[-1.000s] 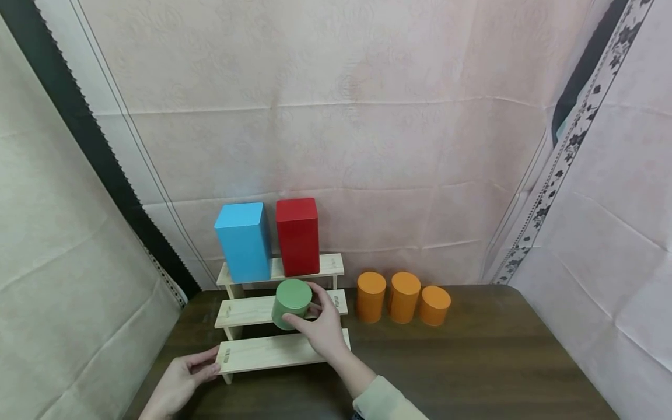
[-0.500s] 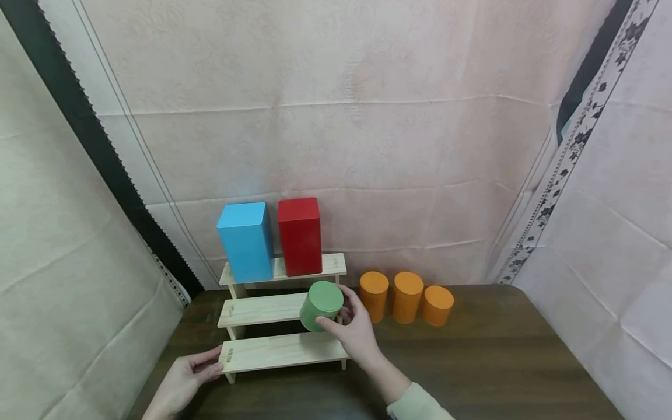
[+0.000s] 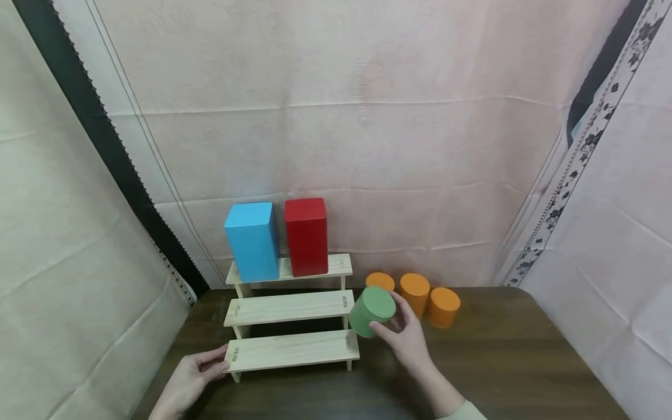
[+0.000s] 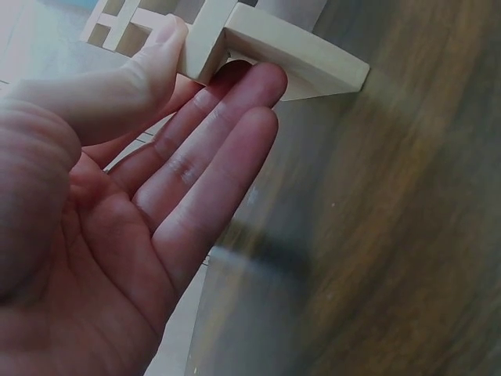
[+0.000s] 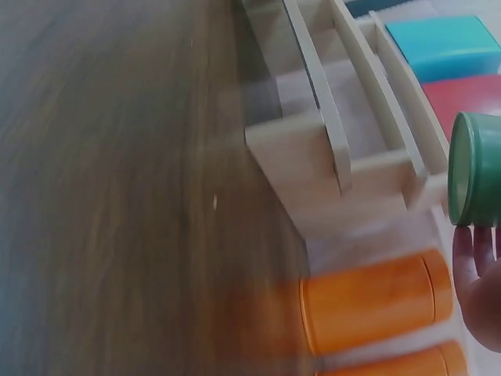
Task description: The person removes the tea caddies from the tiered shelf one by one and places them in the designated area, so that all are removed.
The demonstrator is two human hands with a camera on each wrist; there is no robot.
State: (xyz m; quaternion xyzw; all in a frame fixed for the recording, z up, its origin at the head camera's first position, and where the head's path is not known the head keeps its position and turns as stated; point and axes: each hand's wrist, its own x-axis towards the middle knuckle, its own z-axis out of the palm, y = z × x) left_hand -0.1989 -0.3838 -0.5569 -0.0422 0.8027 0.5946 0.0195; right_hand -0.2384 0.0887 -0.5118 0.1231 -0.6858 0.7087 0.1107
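My right hand (image 3: 410,338) grips a green cylinder (image 3: 371,312) between thumb and fingers, in the air just right of a three-tier wooden step shelf (image 3: 294,350). In the right wrist view the green cylinder (image 5: 477,168) shows at the right edge, with fingertips against its side. My left hand (image 3: 189,379) pinches the left end of the lowest tier. In the left wrist view its thumb lies on the wooden end piece (image 4: 205,47) and its fingers reach beneath. A blue box (image 3: 252,248) and a red box (image 3: 307,242) stand upright on the top tier.
Several orange cylinders, among them a short one (image 3: 444,307) on the right, stand in a row behind my right hand; the leftmost is partly hidden. The dark wooden table (image 3: 504,356) reaches back to a pale cloth wall (image 3: 394,151), with cloth on both sides.
My right hand has carried the green cylinder rightward from over the middle tier to beyond the shelf's right end. My left hand stays on the lowest tier. The view has shifted slightly.
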